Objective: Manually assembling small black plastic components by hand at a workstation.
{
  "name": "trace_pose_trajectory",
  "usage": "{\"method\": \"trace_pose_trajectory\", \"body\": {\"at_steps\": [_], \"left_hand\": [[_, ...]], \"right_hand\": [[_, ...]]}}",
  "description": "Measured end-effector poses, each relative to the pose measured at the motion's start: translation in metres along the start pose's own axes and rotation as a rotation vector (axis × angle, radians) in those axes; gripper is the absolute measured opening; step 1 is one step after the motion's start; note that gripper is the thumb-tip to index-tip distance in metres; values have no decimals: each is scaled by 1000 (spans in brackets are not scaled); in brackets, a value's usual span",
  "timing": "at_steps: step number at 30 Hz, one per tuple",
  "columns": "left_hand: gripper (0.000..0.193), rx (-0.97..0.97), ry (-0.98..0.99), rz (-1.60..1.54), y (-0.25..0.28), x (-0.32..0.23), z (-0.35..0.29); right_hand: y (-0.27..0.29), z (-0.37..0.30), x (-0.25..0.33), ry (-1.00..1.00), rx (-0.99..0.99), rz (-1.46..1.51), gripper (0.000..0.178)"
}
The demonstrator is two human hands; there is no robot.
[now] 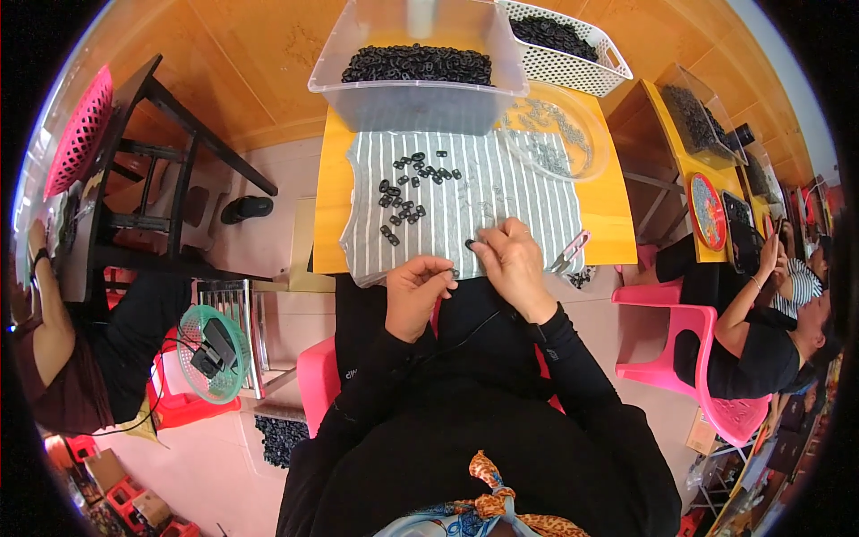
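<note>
Near the front edge of a striped grey cloth (365,183), my left hand (413,297) is closed, thumb and forefinger together at a tiny dark item too small to name. Beside it, my right hand (516,268) pinches a small black piece (470,243) at its fingertips. Left of centre on the cloth lie several loose black oval pieces with holes (390,235). Tiny clear or silvery bits (484,211) are scattered just beyond my right hand. Small pink-handled snips (571,251) rest at the cloth's right front edge.
At the table's back stands a clear bin (407,109) of black pieces, with a white perforated basket (615,59) behind it. A round clear tray (601,161) holds small clear bits. One person sits at left; others sit at right near a pink chair (667,300).
</note>
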State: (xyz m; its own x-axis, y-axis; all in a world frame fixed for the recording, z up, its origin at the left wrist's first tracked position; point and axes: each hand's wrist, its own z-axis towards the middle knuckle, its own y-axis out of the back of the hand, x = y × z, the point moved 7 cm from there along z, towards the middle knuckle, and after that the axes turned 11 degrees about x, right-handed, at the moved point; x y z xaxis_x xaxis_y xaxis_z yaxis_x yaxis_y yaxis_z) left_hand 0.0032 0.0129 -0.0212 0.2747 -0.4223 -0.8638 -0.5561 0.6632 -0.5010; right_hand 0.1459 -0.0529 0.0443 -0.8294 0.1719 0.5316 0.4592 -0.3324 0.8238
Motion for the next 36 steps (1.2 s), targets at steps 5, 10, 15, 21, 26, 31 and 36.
{"method": "trace_pose_trajectory", "body": {"at_steps": [5, 10, 15, 21, 26, 31, 36], "left_hand": [[19, -37, 25, 39, 3, -2, -3], [27, -31, 35, 30, -2, -3, -1], [32, -17, 60, 58, -7, 0, 0], [32, -6, 26, 43, -11, -4, 1], [31, -25, 45, 69, -12, -5, -2], [28, -33, 19, 58, -11, -6, -3], [26, -33, 16, 69, -11, -7, -2]], "right_hand": [[-11, 1, 10, 63, 6, -21, 14], [-38, -9, -20, -177, 145, 851, 6], [-30, -12, -8, -263, 149, 1154, 10], [-30, -14, -3, -221, 183, 1118, 10], [-34, -14, -4, -202, 185, 1118, 12], [-32, -15, -2, -197, 164, 1121, 12], [-32, -17, 1, -206, 181, 1112, 11]]}}
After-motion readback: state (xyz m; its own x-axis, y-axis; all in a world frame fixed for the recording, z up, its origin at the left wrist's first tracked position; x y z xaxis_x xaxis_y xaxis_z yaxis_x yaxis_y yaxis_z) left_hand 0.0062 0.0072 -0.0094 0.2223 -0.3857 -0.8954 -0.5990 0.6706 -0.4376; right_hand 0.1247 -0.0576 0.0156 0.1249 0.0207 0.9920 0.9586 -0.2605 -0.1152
